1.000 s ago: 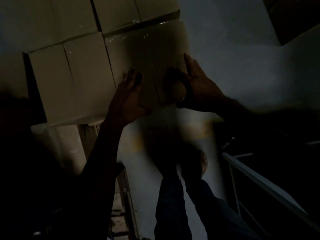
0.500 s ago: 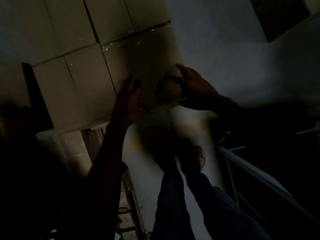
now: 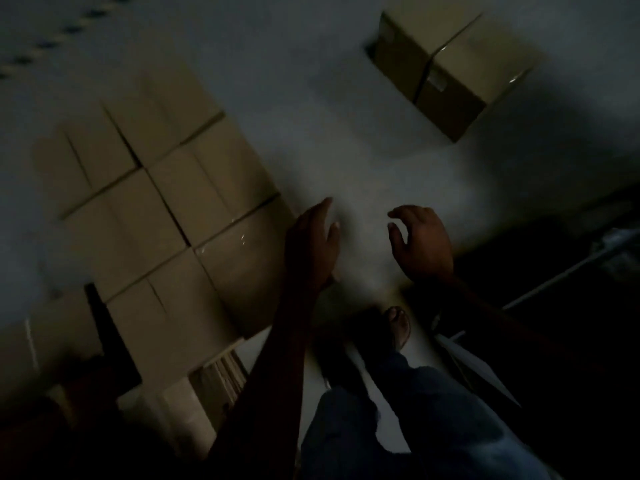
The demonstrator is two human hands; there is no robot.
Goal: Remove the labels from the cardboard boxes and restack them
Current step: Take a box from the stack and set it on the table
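Note:
The scene is very dark. A stack of several plain cardboard boxes (image 3: 166,216) fills the left half, its nearest box (image 3: 239,261) showing shiny tape glints. My left hand (image 3: 311,244) hovers just right of that box's edge, fingers straight, holding nothing. My right hand (image 3: 420,242) hangs in the air further right, fingers loosely curled and empty. Another cardboard box (image 3: 450,67) with a small pale label on its side stands alone on the floor at the upper right. No label is visible in either hand.
Pale floor (image 3: 346,161) lies between the stack and the lone box. My legs in dark trousers (image 3: 398,410) and a sandalled foot (image 3: 398,323) are below the hands. A white metal frame (image 3: 554,275) runs along the dark right side.
Both hands have come off the nearest box of the stack and moved right into free air. The camera has tilted, bringing the lone box at upper right fully into view.

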